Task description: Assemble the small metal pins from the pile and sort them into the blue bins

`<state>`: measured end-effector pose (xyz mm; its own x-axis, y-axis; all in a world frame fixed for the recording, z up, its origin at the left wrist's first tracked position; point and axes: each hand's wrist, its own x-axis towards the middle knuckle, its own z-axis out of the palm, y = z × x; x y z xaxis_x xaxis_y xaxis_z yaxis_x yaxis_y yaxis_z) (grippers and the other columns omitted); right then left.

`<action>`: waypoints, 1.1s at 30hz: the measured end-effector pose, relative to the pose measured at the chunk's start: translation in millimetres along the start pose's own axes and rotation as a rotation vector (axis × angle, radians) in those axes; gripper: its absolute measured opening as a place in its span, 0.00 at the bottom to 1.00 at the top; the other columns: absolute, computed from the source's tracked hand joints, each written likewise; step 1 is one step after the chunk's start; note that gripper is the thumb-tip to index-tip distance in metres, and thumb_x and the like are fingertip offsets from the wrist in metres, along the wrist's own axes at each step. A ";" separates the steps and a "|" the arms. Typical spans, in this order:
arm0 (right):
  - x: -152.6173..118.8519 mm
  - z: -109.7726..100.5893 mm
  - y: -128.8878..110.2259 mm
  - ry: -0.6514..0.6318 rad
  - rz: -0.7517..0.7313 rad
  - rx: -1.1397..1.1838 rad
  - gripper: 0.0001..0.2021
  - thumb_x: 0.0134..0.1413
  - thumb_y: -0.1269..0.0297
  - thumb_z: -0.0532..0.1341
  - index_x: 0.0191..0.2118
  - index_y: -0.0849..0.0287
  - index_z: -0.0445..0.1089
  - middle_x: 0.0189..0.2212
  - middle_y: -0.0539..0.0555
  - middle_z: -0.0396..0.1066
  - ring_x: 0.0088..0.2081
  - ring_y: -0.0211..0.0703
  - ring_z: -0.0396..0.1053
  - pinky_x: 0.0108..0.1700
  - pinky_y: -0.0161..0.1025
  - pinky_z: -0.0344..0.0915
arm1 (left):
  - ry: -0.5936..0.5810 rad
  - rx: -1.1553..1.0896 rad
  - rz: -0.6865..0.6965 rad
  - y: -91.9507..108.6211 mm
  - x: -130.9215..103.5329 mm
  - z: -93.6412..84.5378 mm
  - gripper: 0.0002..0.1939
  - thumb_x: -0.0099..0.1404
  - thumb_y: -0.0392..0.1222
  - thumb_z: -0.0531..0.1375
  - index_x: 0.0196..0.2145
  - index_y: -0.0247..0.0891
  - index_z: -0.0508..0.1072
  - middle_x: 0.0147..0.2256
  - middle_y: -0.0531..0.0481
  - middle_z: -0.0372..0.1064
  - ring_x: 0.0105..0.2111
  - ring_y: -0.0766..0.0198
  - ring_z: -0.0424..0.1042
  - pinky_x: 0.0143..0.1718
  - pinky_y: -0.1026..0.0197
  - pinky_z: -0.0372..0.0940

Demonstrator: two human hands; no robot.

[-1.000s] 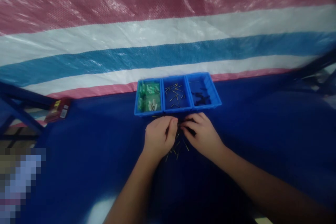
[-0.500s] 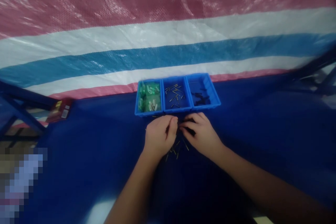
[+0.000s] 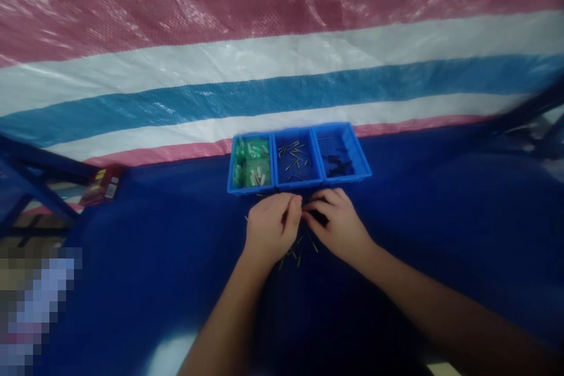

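Observation:
My left hand [image 3: 272, 226] is closed, thumb pressed against the curled fingers, just in front of the blue bins. Close beside it, my right hand [image 3: 339, 223] pinches with thumb and fingertips toward the left one. Whatever lies between the fingertips is too small and dark to make out. Several thin brass-coloured pins [image 3: 299, 251] are scattered on the blue table under and between the hands. More such pins [image 3: 296, 155] lie in the middle blue bin [image 3: 320, 181].
The left bin [image 3: 251, 191] holds small clear and silvery pieces on green; the right bin [image 3: 359, 155] holds dark parts. A red box [image 3: 102, 185] sits at the table's left, near a blue metal frame [image 3: 48, 158]. Striped sheeting [image 3: 282, 53] hangs behind.
My left hand has shifted very slightly right, toward the right hand, so the fingertips are closer together. The right hand has barely moved.

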<state>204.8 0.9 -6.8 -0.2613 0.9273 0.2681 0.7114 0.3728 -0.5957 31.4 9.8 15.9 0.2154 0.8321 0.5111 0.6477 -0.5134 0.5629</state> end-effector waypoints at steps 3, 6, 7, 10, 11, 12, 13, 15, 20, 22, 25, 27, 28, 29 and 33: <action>1.2 0.4 0.4 0.011 -0.006 0.021 0.05 0.58 0.67 0.64 0.37 0.56 0.78 0.39 0.56 0.74 0.42 0.50 0.66 0.46 0.49 0.67 | -0.003 0.001 0.007 1.1 0.0 0.4 0.09 0.71 0.36 0.55 0.35 0.36 0.74 0.29 0.52 0.75 0.29 0.66 0.73 0.34 0.64 0.64; 2.4 0.2 -0.1 0.028 -0.003 0.052 0.04 0.55 0.70 0.65 0.34 0.56 0.78 0.37 0.55 0.74 0.41 0.50 0.66 0.46 0.48 0.67 | 0.000 -0.001 0.010 1.4 -0.5 0.7 0.10 0.71 0.36 0.55 0.34 0.36 0.74 0.29 0.52 0.74 0.29 0.66 0.73 0.35 0.64 0.64; 2.7 -0.1 -0.5 0.039 -0.001 0.066 0.04 0.54 0.71 0.65 0.33 0.56 0.77 0.37 0.55 0.74 0.41 0.49 0.66 0.45 0.48 0.67 | 0.000 0.001 0.011 1.1 -0.8 0.7 0.10 0.71 0.36 0.55 0.34 0.36 0.74 0.29 0.52 0.74 0.29 0.66 0.73 0.35 0.64 0.64; 3.5 -2.8 -2.7 0.108 0.020 0.133 0.04 0.52 0.73 0.65 0.31 0.56 0.75 0.36 0.54 0.74 0.40 0.48 0.68 0.44 0.46 0.67 | -0.001 0.004 0.012 -1.0 -2.2 0.6 0.09 0.71 0.36 0.55 0.34 0.36 0.74 0.29 0.52 0.75 0.29 0.66 0.73 0.35 0.63 0.64; 3.8 -4.4 -3.8 0.139 0.031 0.167 0.04 0.52 0.73 0.65 0.31 0.56 0.74 0.35 0.54 0.74 0.40 0.48 0.68 0.45 0.46 0.67 | -0.001 0.004 0.011 -1.9 -2.7 0.4 0.09 0.71 0.36 0.55 0.35 0.37 0.74 0.29 0.52 0.75 0.29 0.66 0.73 0.35 0.63 0.64; 4.2 -6.4 -5.0 0.169 0.046 0.208 0.04 0.52 0.73 0.64 0.31 0.56 0.74 0.35 0.54 0.74 0.40 0.47 0.69 0.45 0.46 0.67 | -0.001 0.004 0.009 -2.7 -3.0 0.2 0.09 0.70 0.36 0.55 0.35 0.37 0.74 0.29 0.52 0.75 0.29 0.66 0.73 0.35 0.63 0.64; 4.7 -8.5 -6.1 0.195 0.061 0.259 0.04 0.52 0.73 0.64 0.31 0.56 0.73 0.35 0.53 0.74 0.40 0.47 0.70 0.45 0.46 0.67 | -0.003 0.005 0.003 -3.4 -3.2 -0.1 0.08 0.70 0.36 0.55 0.35 0.37 0.74 0.29 0.52 0.75 0.29 0.66 0.73 0.35 0.63 0.64; 5.6 -12.5 -7.4 0.214 0.110 0.391 0.03 0.52 0.72 0.65 0.31 0.56 0.73 0.36 0.54 0.75 0.40 0.46 0.72 0.42 0.44 0.68 | -0.011 0.005 -0.010 -3.9 -2.9 -0.6 0.08 0.70 0.37 0.56 0.35 0.37 0.74 0.29 0.53 0.75 0.29 0.66 0.73 0.35 0.63 0.64; 6.5 -15.3 -4.7 0.130 0.346 0.931 0.03 0.55 0.67 0.64 0.30 0.56 0.71 0.38 0.54 0.78 0.39 0.43 0.74 0.42 0.41 0.68 | -0.037 -0.038 0.018 -1.3 -1.5 0.2 0.06 0.69 0.36 0.57 0.35 0.37 0.73 0.30 0.52 0.75 0.29 0.67 0.73 0.35 0.64 0.64; 7.3 -14.9 -3.7 0.088 0.436 1.118 0.05 0.55 0.66 0.64 0.29 0.57 0.69 0.34 0.53 0.79 0.35 0.42 0.74 0.39 0.40 0.67 | -0.051 -0.051 0.030 -0.4 -1.8 1.4 0.06 0.69 0.36 0.57 0.35 0.37 0.73 0.30 0.52 0.75 0.29 0.67 0.73 0.35 0.64 0.64; 9.3 -16.1 -4.2 0.058 0.547 1.295 0.05 0.54 0.66 0.63 0.29 0.57 0.67 0.27 0.52 0.77 0.30 0.40 0.71 0.33 0.37 0.64 | -0.061 -0.050 0.042 -0.3 -3.0 2.7 0.05 0.69 0.36 0.57 0.35 0.37 0.73 0.30 0.52 0.75 0.29 0.67 0.73 0.34 0.64 0.64; 10.4 -17.2 -4.9 0.055 0.592 1.331 0.06 0.54 0.65 0.64 0.29 0.57 0.68 0.23 0.49 0.73 0.27 0.38 0.69 0.31 0.36 0.62 | -0.061 -0.052 0.046 -0.7 -3.3 2.7 0.05 0.69 0.37 0.57 0.36 0.37 0.73 0.30 0.51 0.75 0.29 0.66 0.73 0.35 0.64 0.64; 10.8 -17.3 -5.1 0.056 0.601 1.327 0.07 0.54 0.64 0.65 0.29 0.58 0.68 0.21 0.48 0.70 0.26 0.37 0.66 0.31 0.35 0.62 | -0.061 -0.055 0.046 -0.7 -3.3 2.5 0.05 0.69 0.37 0.57 0.36 0.37 0.73 0.30 0.51 0.75 0.29 0.66 0.73 0.35 0.64 0.65; 10.9 -17.0 -5.0 0.051 0.603 1.305 0.07 0.54 0.63 0.66 0.29 0.58 0.69 0.20 0.46 0.67 0.25 0.35 0.64 0.30 0.35 0.61 | -0.062 -0.060 0.045 -0.6 -3.2 2.2 0.05 0.69 0.37 0.58 0.37 0.37 0.73 0.30 0.51 0.75 0.29 0.67 0.73 0.35 0.64 0.65; 9.6 -12.5 -3.7 -0.012 0.572 1.168 0.09 0.56 0.59 0.67 0.36 0.58 0.71 0.19 0.43 0.61 0.20 0.32 0.57 0.24 0.33 0.54 | -0.092 -0.059 0.026 0.5 -2.6 1.0 0.04 0.68 0.39 0.59 0.39 0.38 0.74 0.28 0.53 0.74 0.27 0.67 0.73 0.33 0.65 0.64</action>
<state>207.9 8.0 7.4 -0.1213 0.9620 -0.2447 -0.2601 -0.2687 -0.9274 31.9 7.5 14.2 0.2994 0.8328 0.4656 0.5972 -0.5442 0.5893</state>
